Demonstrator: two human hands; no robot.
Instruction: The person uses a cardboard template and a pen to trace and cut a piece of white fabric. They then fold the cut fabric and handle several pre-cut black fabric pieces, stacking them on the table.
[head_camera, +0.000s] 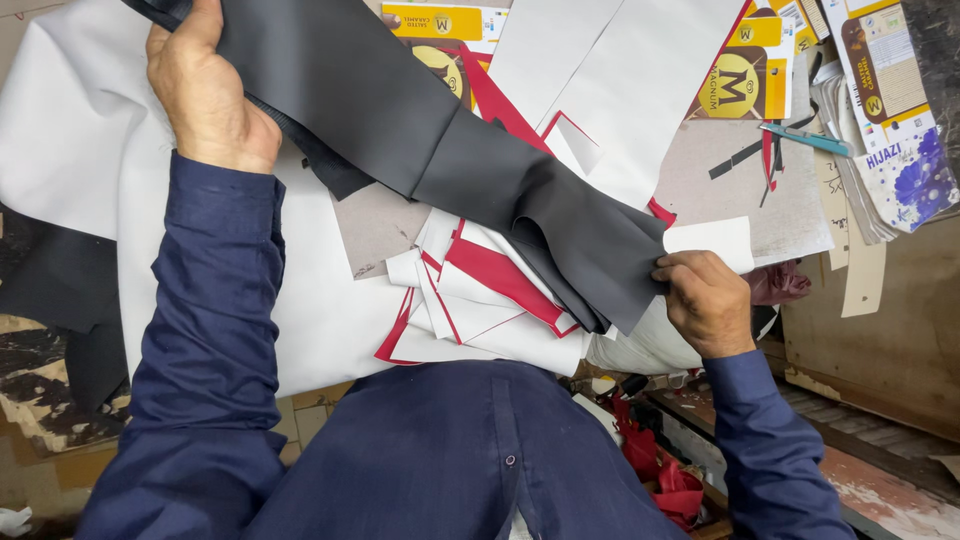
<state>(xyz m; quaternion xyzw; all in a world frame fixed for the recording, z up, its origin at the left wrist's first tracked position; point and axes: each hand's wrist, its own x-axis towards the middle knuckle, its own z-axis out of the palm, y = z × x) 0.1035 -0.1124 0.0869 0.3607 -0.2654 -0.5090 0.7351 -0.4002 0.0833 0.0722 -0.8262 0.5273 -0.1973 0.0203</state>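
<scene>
Head view:

- A long dark grey sheet of leather-like material (440, 150) was seen stretched from the upper left of the frame to the centre right, held between the two hands.
- The left hand (205, 95), at the upper left, was closed on the upper end of the sheet, the thumb laid over its edge.
- The right hand (708, 300), at the centre right, was clamped on the lower end of the sheet, the fingers curled round its folded corner.
- The hands were held well apart, one at each end of the sheet.
- Beneath the sheet, at the centre, a heap of white cut pieces with red edges (480, 290) was noted, lying on a large white sheet (80, 130) that filled the left of the frame.
- A grey board (760, 200) lay at the upper right, with a teal-handled tool (805, 138) upon it.
- Flattened printed cartons (880, 70) were stacked along the upper right edge.
- Red scraps (660, 470) were observed at the lower centre right, beside the dark blue sleeve (215, 330).
</scene>
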